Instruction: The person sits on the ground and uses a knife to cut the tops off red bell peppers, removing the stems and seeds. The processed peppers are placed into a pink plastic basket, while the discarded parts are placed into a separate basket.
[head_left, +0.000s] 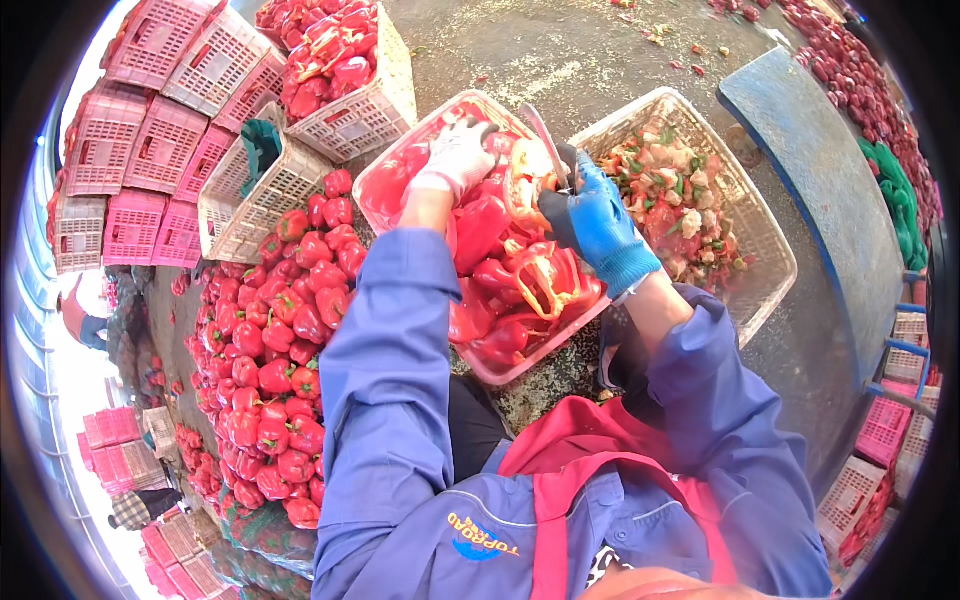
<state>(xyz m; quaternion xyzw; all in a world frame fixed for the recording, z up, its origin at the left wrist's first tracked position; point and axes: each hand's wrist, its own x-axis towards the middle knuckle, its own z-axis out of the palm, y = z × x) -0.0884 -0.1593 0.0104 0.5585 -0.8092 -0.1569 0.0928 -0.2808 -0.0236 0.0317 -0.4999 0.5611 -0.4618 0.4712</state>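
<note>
My right hand (592, 210), in a blue glove with dark fingers, is closed on a knife (546, 139) whose blade points up and to the left. My left hand (457, 154), in a white glove with dark fingertips, rests on red bell peppers in a pink plastic crate (491, 375); whether it grips one is unclear. An opened bell pepper (525, 180) with pale seeds showing lies between my hands, beside the blade. Below it in the crate is a cut bell pepper half (549, 283), among other red pieces.
Right of the pink crate stands a white crate (772, 262) of cores and stems. A large heap of whole red peppers (277, 375) lies at left, near stacked crates (154, 142). A crate of cut peppers (360, 120) stands above. A blue-edged board (817, 172) is at right; people appear far left.
</note>
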